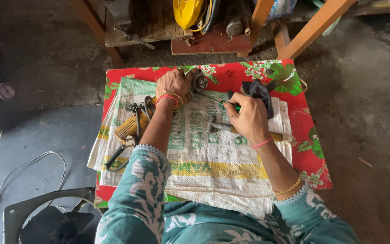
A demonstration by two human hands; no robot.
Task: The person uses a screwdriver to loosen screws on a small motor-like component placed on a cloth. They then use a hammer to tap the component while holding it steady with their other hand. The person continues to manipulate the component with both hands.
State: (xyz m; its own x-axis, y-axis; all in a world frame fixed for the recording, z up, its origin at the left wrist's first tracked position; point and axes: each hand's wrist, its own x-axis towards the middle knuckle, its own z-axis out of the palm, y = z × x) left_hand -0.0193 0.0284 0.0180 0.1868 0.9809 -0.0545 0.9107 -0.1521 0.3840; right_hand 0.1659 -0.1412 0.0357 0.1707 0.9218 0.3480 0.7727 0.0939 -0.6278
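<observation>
From the head camera, the right hand [249,118] grips a screwdriver [213,99] by its green handle, fingers [232,108] curled tight around it. Its thin shaft runs up and to the left from that hand, the long axis slanting across the white sack [204,153], with the tip at a small round metal part [199,82]. The left hand [173,83] rests just left of that part, fingers bent down over the top of a yellow power tool [129,126]; whether they clasp it firmly cannot be told. The tool body lies left of the sack's middle, with a black cord [116,158] looping below it. A hammer [220,126] lies on the sack just under the right hand, head to the left, handle running right. A black cloth [260,92] sits above that hand. The sack, with green print and a yellow band, covers a red flowered cloth [308,131] on the low table. Beyond the sack, a yellow round casing [187,11] sits on a wooden shelf [154,22].
</observation>
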